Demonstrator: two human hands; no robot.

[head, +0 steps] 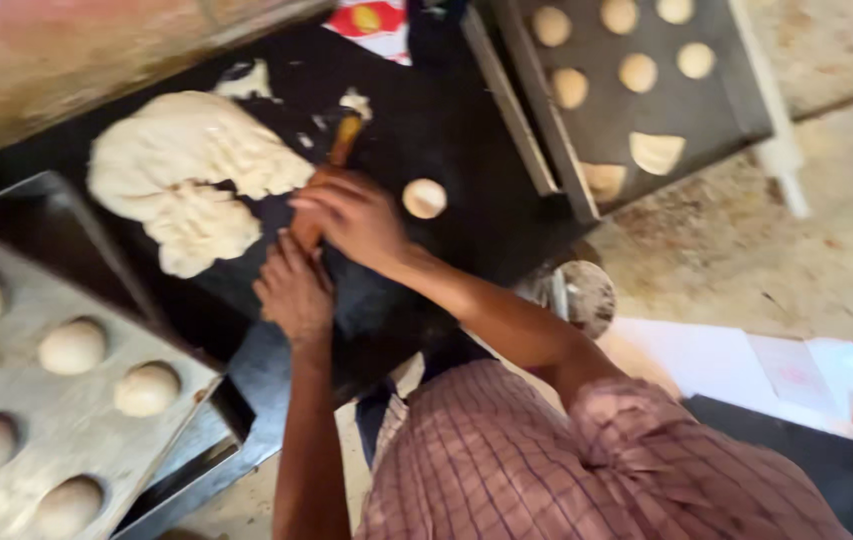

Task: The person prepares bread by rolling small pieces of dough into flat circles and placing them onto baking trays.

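Observation:
A big mass of pale dough (191,170) lies on a black worktop (436,110). My right hand (351,215) and my left hand (293,290) are both closed over a wooden rolling pin (344,140), whose orange-brown end sticks out above my right hand. The pin lies beside the right edge of the dough mass. A small flattened round of dough (424,198) sits on the worktop just right of my right hand. My arms reach in from the lower middle, above my checked shirt.
A metal tray (56,430) with several round dough balls stands at the lower left. A dark tray (646,110) with dough rounds and folded pieces stands at the upper right. Concrete floor lies to the right, with papers (746,365) on it.

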